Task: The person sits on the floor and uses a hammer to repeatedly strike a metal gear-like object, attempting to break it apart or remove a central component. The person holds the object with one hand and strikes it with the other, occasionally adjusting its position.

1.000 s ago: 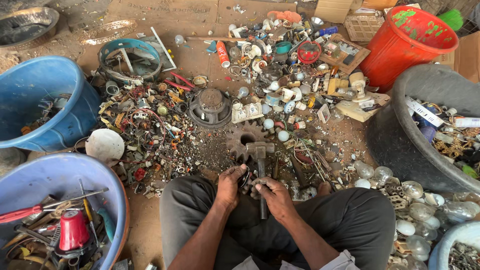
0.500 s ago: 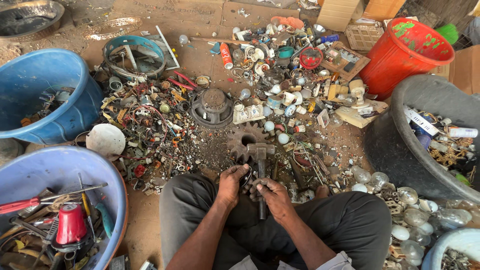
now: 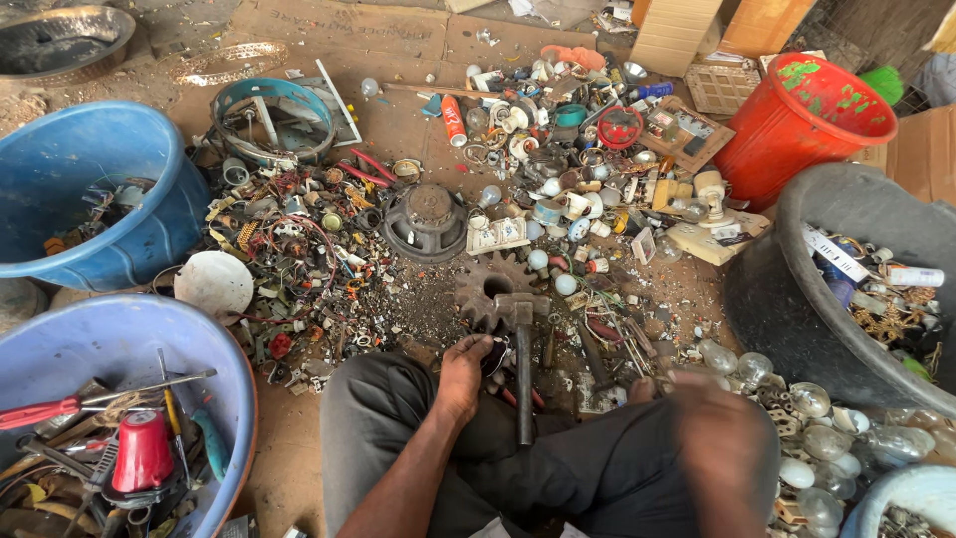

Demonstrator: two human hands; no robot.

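I sit on the ground with my legs folded. A hammer (image 3: 522, 369) lies between my knees, its head resting on a rusty gear wheel (image 3: 484, 286). My left hand (image 3: 464, 373) is just left of the hammer's handle, its fingers closed around a small dark part (image 3: 495, 359). My right hand (image 3: 719, 430) is blurred, out to the right above my right knee, away from the hammer. The blur hides whether it holds anything. Small scrap parts lie all around the gear.
Two blue tubs of tools and scrap (image 3: 95, 204) (image 3: 119, 349) stand at the left, a red bucket (image 3: 803, 120) at the back right and a black tub (image 3: 797, 289) at the right. Glass bulbs (image 3: 807, 399) lie beside my right knee. A round speaker (image 3: 428, 219) sits beyond the gear.
Both hands were together on the hammer's handle. Now my right hand has let go and swung out to the right, while my left hand stays by the handle.
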